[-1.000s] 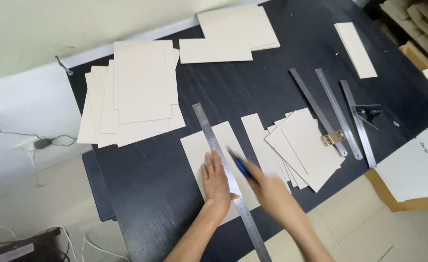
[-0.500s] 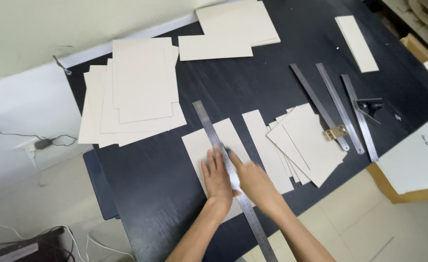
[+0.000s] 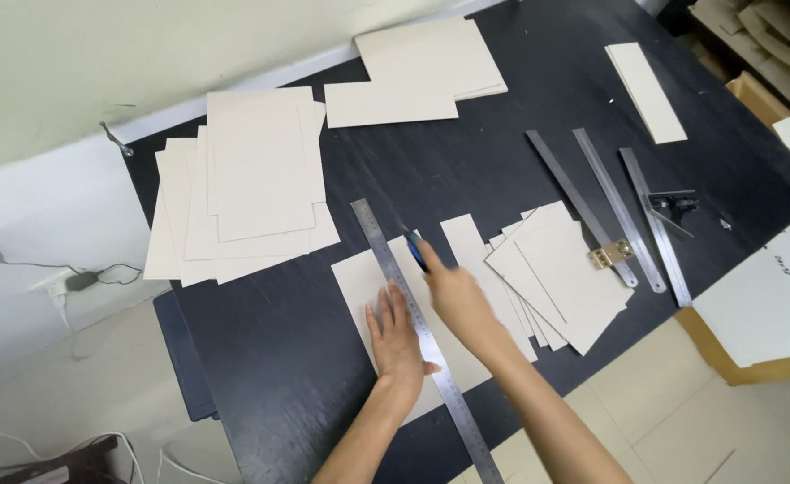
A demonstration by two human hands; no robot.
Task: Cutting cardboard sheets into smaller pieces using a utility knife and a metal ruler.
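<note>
Left hand [image 3: 397, 333] lies flat, fingers spread, pressing a steel ruler [image 3: 422, 332] down onto a pale card [image 3: 363, 278] near the front edge of the black table [image 3: 466, 170]. The ruler runs slantwise across the card, from its far edge to past the table's front edge. Right hand [image 3: 456, 300] is closed around a blue knife [image 3: 417, 252], its tip set against the ruler's right edge near the card's far end. The card is a plain cream rectangle, unmarked, lying flat.

Just right of it lies a narrow cream strip [image 3: 471, 246], and beyond that a fanned heap of cut cards [image 3: 561, 273]. Behind the ruler to the left sits a loose stack of large sheets [image 3: 242, 179]; two more boards [image 3: 413, 76] rest at the table's far edge, and a long strip [image 3: 646, 90] lies far right. Three steel rules [image 3: 610, 206], one with a brass hinge [image 3: 613, 254], lie at the right, next to a white sheet [image 3: 762, 300] on a brown box.
</note>
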